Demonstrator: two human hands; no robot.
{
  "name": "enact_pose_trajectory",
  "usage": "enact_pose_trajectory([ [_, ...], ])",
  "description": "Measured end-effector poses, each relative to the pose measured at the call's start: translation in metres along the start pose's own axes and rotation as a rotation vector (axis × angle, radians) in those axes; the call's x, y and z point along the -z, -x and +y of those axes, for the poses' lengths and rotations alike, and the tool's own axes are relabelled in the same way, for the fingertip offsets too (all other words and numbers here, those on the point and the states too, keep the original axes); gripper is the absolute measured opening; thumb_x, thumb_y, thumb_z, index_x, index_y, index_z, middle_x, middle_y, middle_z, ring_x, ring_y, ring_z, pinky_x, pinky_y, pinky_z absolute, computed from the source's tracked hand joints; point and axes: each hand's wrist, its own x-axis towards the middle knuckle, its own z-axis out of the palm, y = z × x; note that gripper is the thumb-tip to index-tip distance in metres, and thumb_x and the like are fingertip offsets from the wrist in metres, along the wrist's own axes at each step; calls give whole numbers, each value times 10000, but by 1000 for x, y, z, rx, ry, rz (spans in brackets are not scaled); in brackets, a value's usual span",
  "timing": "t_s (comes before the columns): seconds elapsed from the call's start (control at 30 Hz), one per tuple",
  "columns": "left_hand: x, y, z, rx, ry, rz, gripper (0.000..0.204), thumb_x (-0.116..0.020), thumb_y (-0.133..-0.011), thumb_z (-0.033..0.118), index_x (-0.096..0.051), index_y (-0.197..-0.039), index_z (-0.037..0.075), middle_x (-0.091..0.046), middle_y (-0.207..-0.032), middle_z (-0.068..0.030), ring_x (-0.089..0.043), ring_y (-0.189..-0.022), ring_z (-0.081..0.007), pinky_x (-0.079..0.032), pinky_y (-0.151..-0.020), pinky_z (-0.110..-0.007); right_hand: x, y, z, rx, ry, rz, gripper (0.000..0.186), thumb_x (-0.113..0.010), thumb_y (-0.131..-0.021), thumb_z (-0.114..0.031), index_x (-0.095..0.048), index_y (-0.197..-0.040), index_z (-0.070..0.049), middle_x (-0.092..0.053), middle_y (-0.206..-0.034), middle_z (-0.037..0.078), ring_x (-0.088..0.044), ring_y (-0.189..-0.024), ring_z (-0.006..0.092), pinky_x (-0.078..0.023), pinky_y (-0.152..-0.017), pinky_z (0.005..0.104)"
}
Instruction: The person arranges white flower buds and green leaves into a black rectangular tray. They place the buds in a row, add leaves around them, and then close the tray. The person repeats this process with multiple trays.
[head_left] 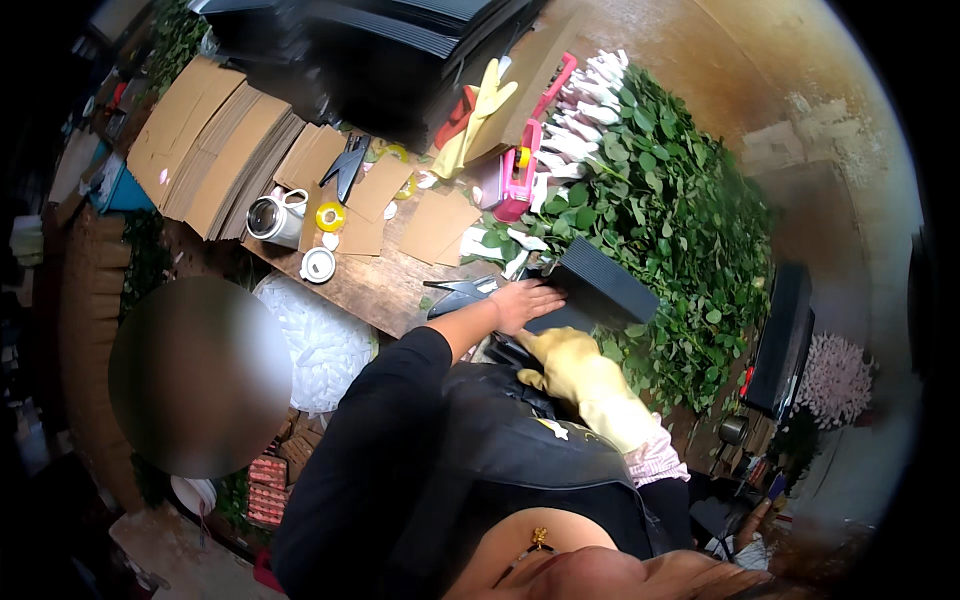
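L hand flat, fingers out straight, not clenched, on black board, which runs off to its R. R hand, in yellow glove, just below; can't tell if closed on anything. Stapler just L of bare hand.

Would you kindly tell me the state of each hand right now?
Left hand: open, laid flat against the black corrugated piece.
Yellow-gloved right hand: partly curled; whether it grips anything cannot be told.

No lettering, label, number or sign can be made out clearly enough to read anywhere here.
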Motion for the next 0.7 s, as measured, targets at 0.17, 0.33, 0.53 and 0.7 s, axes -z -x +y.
enact_pose_trajectory([
  [0.17, 20, -43, 42, 1019, -51, 286, 564, -536, -957, 399, -494, -1397, 50, -531, -1388, -164, -532, -1250, -263, -409, -1037, -385, 49, -94, -26, 415, 37, 860, 397, -674, -861, -176, -606, -1244, -100, -676, -1065, 126, -676, -890, 315, -548, -747, 444],
  [0.33, 118, -109, 101, 1966, 197, 1231, 335, -537, -1000, 242, -641, -1263, 63, -657, -1219, -184, -654, -1087, -269, -522, -906, -340, 21, -239, -8, 430, 443, 908, 373, -570, -869, -213, -590, -1231, -125, -643, -1177, 123, -597, -1148, 313, -424, -1059, 477],
  [0.53, 4, -92, 14, 2177, 64, 573, 457, -536, -1004, 327, -564, -1381, 68, -588, -1377, -168, -568, -1261, -274, -438, -1074, -396, 1, -255, -10, 480, 384, 841, 304, -574, -869, -170, -683, -1126, -49, -643, -1307, 168, -579, -1268, 325, -429, -1099, 454],
  [0.7, 23, -65, 39, 1758, 11, 448, 529, -537, -994, 375, -517, -1420, 63, -547, -1427, -154, -524, -1309, -265, -406, -1102, -398, -13, -216, 3, 615, 113, 773, 191, -630, -810, -121, -684, -959, -15, -676, -1040, 150, -647, -1029, 340, -527, -901, 432],
])
